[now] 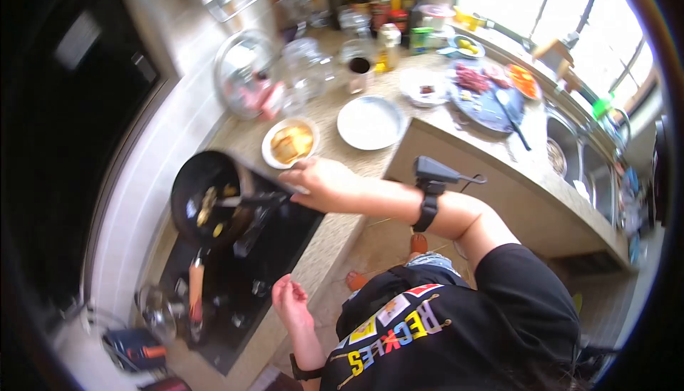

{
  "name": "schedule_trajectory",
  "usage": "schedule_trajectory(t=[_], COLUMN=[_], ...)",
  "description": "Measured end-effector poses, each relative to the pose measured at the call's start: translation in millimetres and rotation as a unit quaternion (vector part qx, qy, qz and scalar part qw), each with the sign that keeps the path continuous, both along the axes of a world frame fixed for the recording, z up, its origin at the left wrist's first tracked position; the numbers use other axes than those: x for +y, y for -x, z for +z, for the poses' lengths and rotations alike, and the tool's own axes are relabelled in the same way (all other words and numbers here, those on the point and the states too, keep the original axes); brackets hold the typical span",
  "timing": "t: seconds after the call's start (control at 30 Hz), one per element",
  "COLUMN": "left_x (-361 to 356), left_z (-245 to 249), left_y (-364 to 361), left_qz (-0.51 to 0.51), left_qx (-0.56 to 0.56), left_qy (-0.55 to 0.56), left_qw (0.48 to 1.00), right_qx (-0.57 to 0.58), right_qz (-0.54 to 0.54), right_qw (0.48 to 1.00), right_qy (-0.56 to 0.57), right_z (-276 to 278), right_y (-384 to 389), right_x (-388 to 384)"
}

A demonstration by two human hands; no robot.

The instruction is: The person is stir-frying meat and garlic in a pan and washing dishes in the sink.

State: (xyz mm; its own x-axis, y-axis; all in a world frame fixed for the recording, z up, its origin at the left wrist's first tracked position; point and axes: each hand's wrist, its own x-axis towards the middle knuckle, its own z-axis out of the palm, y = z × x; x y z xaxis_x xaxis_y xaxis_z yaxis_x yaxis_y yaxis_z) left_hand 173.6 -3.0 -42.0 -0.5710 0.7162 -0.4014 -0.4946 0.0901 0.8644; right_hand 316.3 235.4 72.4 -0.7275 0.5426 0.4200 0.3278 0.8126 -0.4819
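Note:
My right hand (311, 183) is closed on the dark handle of a spatula (265, 199), whose blade reaches into a black wok (187, 190) on the stove at left. Yellowish food pieces (206, 206) lie in the wok. The wok's wooden handle (196, 288) points toward the lower edge of the view. My left hand (291, 302) hovers by the counter's front edge, fingers loosely curled, with nothing visible in it. Just beyond my right hand stands a white bowl (268, 157) of golden slices, beside an empty white plate (370, 123).
A glass lid (246, 74) leans on the wall near glass jars (306, 70). At right, a round board (491, 111) holds meat and a knife, near the sink (602, 177). Another glass lid (158, 309) lies left of the wok's handle. Condiment bottles stand at the back.

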Motion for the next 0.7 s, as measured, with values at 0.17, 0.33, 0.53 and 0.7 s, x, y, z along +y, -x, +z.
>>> schedule_trajectory(t=[0.17, 0.33, 0.53, 0.7], left_x=[68, 155, 256, 317], left_z=[10, 13, 24, 13], left_y=[-65, -169, -294, -361], left_qz=[-0.059, -0.137, -0.314, -0.429], left_qx=[0.032, 0.043, 0.038, 0.079], left_qy=[-0.006, -0.013, -0.02, -0.014], left_qw=[0.998, 0.99, 0.948, 0.9], right_qx=[0.006, -0.037, -0.006, -0.001], right_qz=[-0.07, -0.18, -0.4, -0.51], right_qw=[0.996, 0.974, 0.909, 0.853], right_qy=[0.059, 0.131, 0.114, 0.108], right_z=[-30, -68, -98, -119], right_y=[-120, -292, -470, -543], right_x=[14, 43, 51, 44])
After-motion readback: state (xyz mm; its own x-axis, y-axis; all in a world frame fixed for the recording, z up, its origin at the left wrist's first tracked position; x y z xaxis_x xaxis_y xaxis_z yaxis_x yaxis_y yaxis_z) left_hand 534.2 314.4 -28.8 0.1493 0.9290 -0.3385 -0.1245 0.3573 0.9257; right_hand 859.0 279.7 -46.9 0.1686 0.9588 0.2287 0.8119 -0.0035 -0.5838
